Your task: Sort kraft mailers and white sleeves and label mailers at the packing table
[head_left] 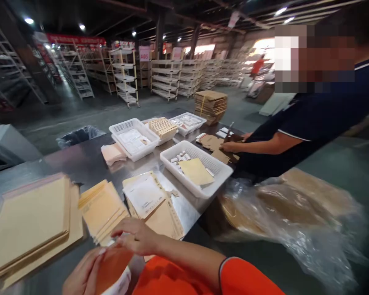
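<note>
Low in the picture, my left hand (83,273) is closed on the left edge of an orange-brown paper envelope (112,264). My right hand (137,237) pinches its upper edge, fingers bent over the top. A whitish part shows at the envelope's lower right; its contents are hidden. Just beyond my hands lie a fanned pile of yellow-brown envelopes (103,209) and a stack of printed envelopes (162,217) with a white printed sheet (144,194) on top. Larger tan envelopes (30,217) are stacked at the left.
On the metal table (92,162) stand a white basket (215,162) with small white boxes and a yellow envelope, and another basket (153,137) of white packets. A co-worker (264,143) handles cardboard at the right. Plastic-wrapped bundles (289,209) lie below; shelves (166,78) stand behind.
</note>
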A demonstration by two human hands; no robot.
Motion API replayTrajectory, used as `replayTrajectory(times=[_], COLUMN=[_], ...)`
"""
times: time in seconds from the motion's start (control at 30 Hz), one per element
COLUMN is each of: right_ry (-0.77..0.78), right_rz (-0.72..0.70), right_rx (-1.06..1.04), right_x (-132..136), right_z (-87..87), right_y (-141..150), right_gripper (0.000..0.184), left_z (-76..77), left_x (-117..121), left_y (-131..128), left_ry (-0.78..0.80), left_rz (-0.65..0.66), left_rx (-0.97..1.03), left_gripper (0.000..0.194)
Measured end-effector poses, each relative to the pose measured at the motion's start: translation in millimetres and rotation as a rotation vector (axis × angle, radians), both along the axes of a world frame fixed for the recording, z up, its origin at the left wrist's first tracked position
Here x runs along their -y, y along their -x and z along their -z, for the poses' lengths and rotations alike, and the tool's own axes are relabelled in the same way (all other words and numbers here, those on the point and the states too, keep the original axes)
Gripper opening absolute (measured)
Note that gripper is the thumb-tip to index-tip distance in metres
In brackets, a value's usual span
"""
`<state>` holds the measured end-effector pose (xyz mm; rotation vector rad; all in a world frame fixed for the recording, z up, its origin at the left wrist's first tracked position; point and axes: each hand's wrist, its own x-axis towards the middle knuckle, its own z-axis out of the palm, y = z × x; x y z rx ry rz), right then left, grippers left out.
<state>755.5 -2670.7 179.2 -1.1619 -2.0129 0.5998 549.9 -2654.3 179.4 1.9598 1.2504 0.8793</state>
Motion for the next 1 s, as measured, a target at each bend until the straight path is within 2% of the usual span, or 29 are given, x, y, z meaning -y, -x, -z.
replayTrajectory(times=[0.1,0.2,0.27,0.33,0.4,0.43,0.5,0.6,0.63,0.7,0.8,0.87,0.93,1.0], right_ry=[-0.190,-0.293,-0.340,-0.349,-0.296,-0.251,-0.124,0.156,0.249,0.367,0.442,0.485,0.480,0.377], right_rz=[0.040,0.103,0.140,0.193,0.225,0.213,0.163,0.118,0.133,0.199,0.281,0.306,0.404,0.684], right_rx=[-0.006,0.016,0.063,0.155,0.210,0.194,0.067,-0.248,-0.332,-0.451,-0.586,-0.661,-0.740,-0.869], right_x=[4,7,8,8,8,9,10,11,11,13,15,16,16,20], right_z=[-24.4,-31.9,-28.1,-21.6,-16.3,-14.8,-14.1,-16.0,-16.5,-16.6,-13.6,-10.3,-8.2,-8.7], right_y=[6,7,0,-13,-29,-36,-43,-38,-34,-27,-26,-36,-58,-94], right_gripper=[0.032,0.031,0.030,0.032,0.032,0.031,0.024,0.049,0.043,0.017,0.013,0.013,0.015,0.023], left_z=[-12.1,-23.6,-28.5,-31.8,-34.3,-35.6,-38.2,-40.6,-39.9,-34.5,-15.8,1.7,20.4,38.0], left_x=[9,17,19,20,18,16,13,9,7,3,0,-2,-6,-11], left_y=[-16,-33,-33,-22,-6,1,8,4,0,-8,-7,5,26,50], left_ry=[-0.078,-0.183,-0.204,-0.208,-0.200,-0.189,-0.133,-0.026,0.014,0.094,0.265,0.412,0.495,0.513], left_rz=[0.097,0.099,-0.031,-0.283,-0.510,-0.568,-0.600,-0.609,-0.596,-0.509,-0.362,-0.320,-0.349,-0.493], left_rx=[-0.009,0.012,0.027,0.040,0.043,0.042,0.059,0.118,0.149,0.189,0.109,0.096,0.159,0.155], left_gripper=[0.036,0.033,0.032,0.031,0.031,0.031,0.033,0.036,0.037,0.043,0.074,0.073,0.065,0.065])
